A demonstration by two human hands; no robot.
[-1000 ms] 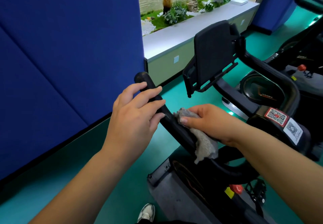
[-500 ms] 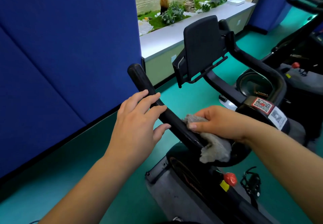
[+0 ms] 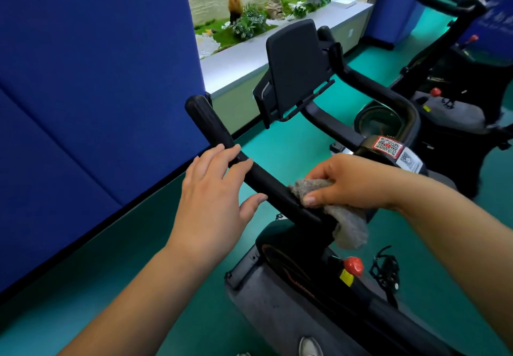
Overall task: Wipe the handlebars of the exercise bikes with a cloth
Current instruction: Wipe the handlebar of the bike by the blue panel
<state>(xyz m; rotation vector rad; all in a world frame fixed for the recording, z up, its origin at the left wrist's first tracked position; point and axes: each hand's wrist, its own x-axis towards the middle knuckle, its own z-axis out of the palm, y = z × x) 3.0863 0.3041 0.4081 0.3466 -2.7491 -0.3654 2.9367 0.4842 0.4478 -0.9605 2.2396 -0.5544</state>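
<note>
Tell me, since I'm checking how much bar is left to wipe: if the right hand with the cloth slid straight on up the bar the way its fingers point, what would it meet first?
Most likely the left hand, whose fingers rest over the handlebar just ahead of the right hand and its cloth; only a short bare stretch of bar separates them.

You wiped a matte black handlebar [image 3: 222,139] with a mottled grey cloth [image 3: 348,225]. The floor [image 3: 291,144] was teal green, the partition [image 3: 91,78] beside you deep blue. The bike's knob [image 3: 353,266] was red above a yellow label [image 3: 346,277], and its stem bore a red-bordered QR sticker [image 3: 387,146] and a white one [image 3: 410,160].
</note>
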